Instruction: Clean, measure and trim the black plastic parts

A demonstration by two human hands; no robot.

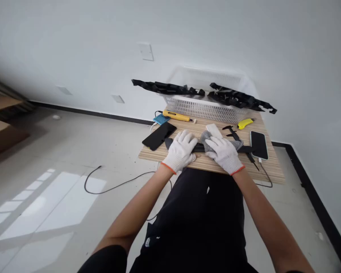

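Note:
A long black plastic strip lies crosswise near the front edge of the small wooden table. My left hand, in a white knit glove with an orange cuff, grips the strip toward its left end. Over the strip's right half, my right hand, gloved the same way, presses down a grey cloth with its fingers closed on it. Parts of the strip are hidden under both hands and the cloth. Just beyond the right hand sit a white piece and a black caliper.
At the back, a white plastic basket holds black plastic parts that overhang both sides. Around my hands lie a black phone, a yellow electric screwdriver, a yellow cutter and a cabled phone. A cable trails across the floor.

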